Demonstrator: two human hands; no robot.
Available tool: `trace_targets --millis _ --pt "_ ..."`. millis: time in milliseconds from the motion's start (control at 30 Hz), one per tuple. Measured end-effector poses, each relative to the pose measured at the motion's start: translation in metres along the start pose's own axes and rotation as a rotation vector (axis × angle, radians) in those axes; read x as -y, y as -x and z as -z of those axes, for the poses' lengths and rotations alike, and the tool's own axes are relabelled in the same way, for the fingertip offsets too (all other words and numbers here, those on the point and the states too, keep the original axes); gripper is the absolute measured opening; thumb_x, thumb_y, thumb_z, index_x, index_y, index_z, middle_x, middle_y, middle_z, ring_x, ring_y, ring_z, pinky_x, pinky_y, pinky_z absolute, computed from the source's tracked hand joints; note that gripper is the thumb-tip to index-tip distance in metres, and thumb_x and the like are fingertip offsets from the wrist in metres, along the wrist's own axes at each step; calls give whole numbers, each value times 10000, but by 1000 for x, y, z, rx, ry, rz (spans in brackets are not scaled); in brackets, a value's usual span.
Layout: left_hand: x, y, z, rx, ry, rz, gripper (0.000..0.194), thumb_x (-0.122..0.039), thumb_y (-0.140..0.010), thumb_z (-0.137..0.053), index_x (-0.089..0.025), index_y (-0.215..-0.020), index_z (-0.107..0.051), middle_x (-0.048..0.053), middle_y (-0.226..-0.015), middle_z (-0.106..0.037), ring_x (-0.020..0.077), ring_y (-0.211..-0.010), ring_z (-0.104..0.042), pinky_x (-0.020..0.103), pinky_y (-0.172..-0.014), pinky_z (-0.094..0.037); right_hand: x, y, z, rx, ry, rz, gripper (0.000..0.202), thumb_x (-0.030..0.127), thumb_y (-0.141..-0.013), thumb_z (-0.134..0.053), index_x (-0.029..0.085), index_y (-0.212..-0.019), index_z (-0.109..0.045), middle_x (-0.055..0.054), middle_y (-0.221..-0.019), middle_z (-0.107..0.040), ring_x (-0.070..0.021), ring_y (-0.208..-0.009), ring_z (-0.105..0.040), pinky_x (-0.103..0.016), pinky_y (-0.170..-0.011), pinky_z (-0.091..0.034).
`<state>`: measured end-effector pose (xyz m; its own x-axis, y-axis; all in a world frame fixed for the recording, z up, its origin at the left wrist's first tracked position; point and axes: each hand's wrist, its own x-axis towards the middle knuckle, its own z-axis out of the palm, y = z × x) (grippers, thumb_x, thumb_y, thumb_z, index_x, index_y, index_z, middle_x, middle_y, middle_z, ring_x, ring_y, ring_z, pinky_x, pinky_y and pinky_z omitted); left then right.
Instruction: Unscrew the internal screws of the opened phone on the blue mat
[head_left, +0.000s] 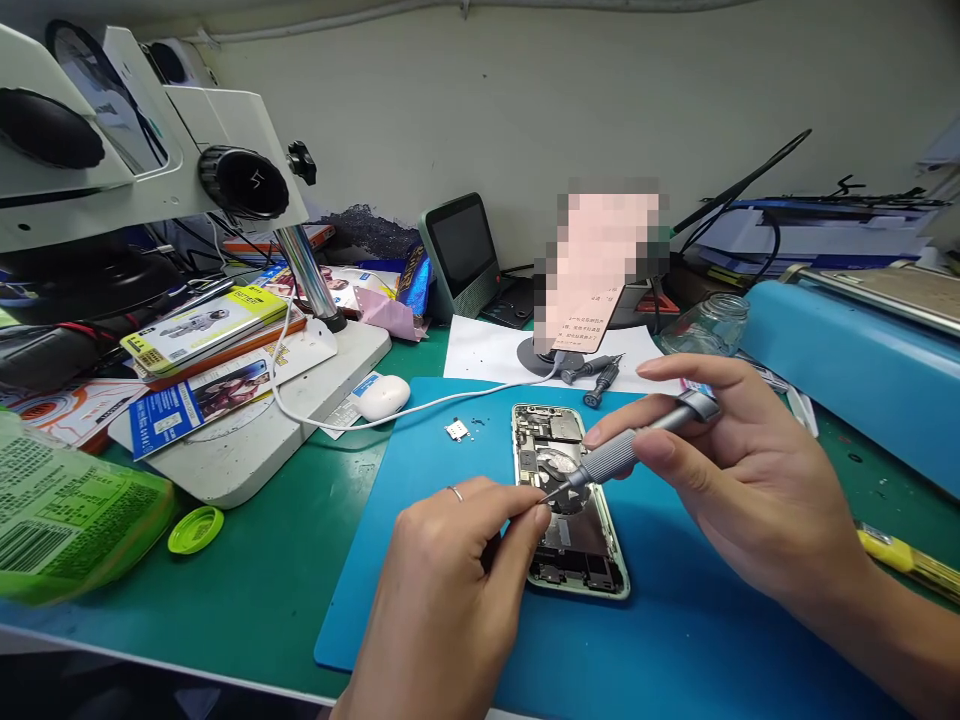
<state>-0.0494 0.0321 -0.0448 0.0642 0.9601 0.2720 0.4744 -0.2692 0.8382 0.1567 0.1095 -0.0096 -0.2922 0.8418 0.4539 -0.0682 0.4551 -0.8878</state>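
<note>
An opened smartphone (pixel 576 540) lies on the blue mat (pixel 420 430), its circuit boards and inner parts showing. Above it, my right hand (pixel 757 480) grips a grey precision screwdriver (pixel 619 455) by its knurled handle, tilted down to the left. My left hand (pixel 465 560), a ring on one finger, pinches the screwdriver's thin tip between thumb and index finger. Anything tiny between those fingertips is hidden. To the phone's upper left lie a small metal plate (pixel 457 431) and several tiny dark screws or bits (pixel 478 421).
A microscope (pixel 247 185) stands on a white base at left, piled with packages. Behind the mat, a propped phone (pixel 592 270) has a white cable (pixel 450 400); two more screwdrivers (pixel 600 382) lie there. A glass jar (pixel 712 320) and blue machine (pixel 847 370) stand right.
</note>
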Motion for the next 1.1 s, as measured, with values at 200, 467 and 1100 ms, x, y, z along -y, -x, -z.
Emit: trace_targets --millis 200,467,1100 --pt "-6 2 -8 -62 28 -30 186 -157 -1023 -654 -271 -1014 -800 -51 -880 -790 132 -779 -722 250 -713 -482 1 1 0 -102 -62 8 264 329 -903 -866 310 -1064 -659 49 -872 -864 -107 -754 -832 -163 -750 -684" --pt "-5 0 -11 -105 101 -84 187 -127 -1001 -689 -267 -1012 -812 -68 -859 -794 99 -755 -721 187 -704 -514 4 4 1 -150 -9 42 268 351 -884 -878 331 -1115 -743 46 -850 -846 -142 -815 -841 -189 -739 -700" --pt "-3 1 -12 -110 145 -138 226 -120 -995 -709 -287 -1079 -837 -65 -968 -855 127 -831 -797 190 -785 -597 8 5 0 -178 13 106 231 274 -918 -842 297 -1124 -740 34 -842 -814 -175 -769 -824 -253 -639 -721"
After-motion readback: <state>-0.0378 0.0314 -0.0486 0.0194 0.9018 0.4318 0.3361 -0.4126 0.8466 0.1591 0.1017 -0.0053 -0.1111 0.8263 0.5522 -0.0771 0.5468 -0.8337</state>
